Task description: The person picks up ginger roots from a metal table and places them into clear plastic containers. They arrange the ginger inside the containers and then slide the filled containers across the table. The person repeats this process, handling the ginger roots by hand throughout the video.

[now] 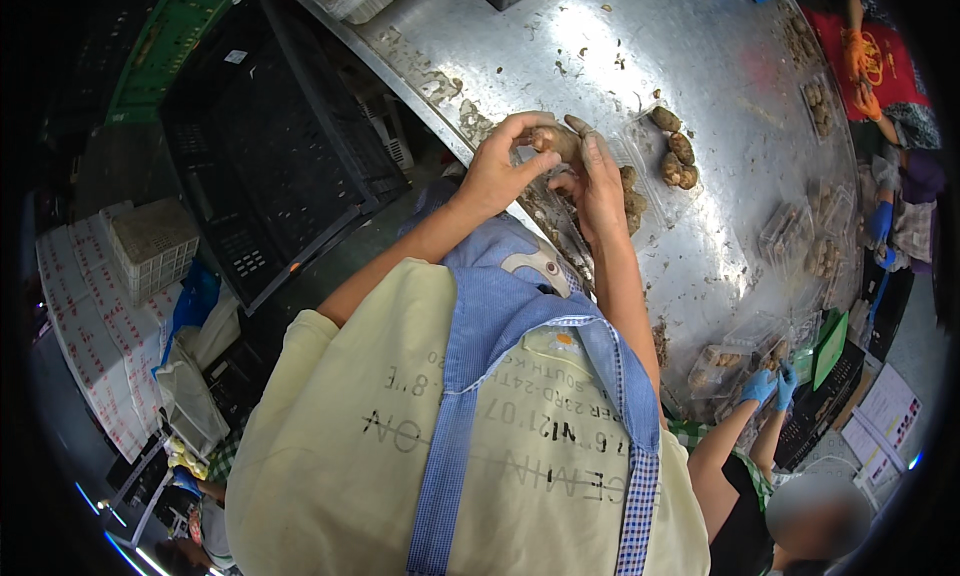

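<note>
My left hand (499, 159) and my right hand (600, 178) are both bare, and they grip one brown, soil-streaked tuber (553, 142), which looks like a taro, above the table's near edge. Its left end shows paler between my left thumb and fingers. Below my right hand lies an open clear plastic clamshell box, with several tubers (634, 204) partly hidden by the hand. More tubers (679, 156) lie just to the right, at the clear plastic lid (646, 137); whether they rest in it or on it, I cannot tell.
Soil and scraps litter the metal table (525, 58). Filled clamshell boxes (787, 231) stand to the right. Nearby, a co-worker's blue-gloved hands (772, 387) handle another box; orange-gloved hands (862, 73) are across the table. A large black crate (255, 140) stands at left.
</note>
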`<action>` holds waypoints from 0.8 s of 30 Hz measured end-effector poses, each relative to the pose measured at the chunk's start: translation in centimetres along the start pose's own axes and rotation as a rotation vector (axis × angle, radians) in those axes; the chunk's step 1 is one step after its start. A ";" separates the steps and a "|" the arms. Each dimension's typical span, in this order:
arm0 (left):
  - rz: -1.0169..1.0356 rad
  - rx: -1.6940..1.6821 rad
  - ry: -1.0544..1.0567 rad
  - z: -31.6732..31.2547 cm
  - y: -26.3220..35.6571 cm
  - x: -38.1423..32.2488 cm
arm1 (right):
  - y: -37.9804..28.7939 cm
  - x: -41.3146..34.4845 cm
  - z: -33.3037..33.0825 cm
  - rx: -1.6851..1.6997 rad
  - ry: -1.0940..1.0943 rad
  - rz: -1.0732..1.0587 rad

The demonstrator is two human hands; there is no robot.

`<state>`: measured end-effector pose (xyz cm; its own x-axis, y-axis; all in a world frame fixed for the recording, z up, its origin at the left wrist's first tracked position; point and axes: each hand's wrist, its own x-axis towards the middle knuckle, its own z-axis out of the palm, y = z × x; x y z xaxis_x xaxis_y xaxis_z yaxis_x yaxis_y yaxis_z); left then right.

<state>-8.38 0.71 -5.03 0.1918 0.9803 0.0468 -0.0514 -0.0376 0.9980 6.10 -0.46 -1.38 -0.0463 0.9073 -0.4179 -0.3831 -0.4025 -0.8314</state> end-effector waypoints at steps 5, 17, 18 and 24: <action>-0.072 -0.264 0.051 -1.1 0.6 0.4 | 1.4 0.9 -0.8 -0.264 0.101 -0.163; -0.204 -0.231 0.050 -2.2 0.5 0.0 | 0.8 1.3 1.1 -0.295 -0.086 -0.223; -0.221 -0.220 0.037 -2.1 0.6 -0.1 | 0.7 1.2 1.1 -0.289 -0.096 -0.220; -0.180 -0.149 -0.018 -1.6 0.3 -0.3 | 1.1 1.2 0.6 -0.241 -0.100 -0.143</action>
<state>-9.98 0.69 -4.84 0.2287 0.9649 -0.1289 -0.1585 0.1676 0.9730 5.04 0.30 -2.58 -0.1030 0.9596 -0.2617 -0.1623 -0.2758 -0.9474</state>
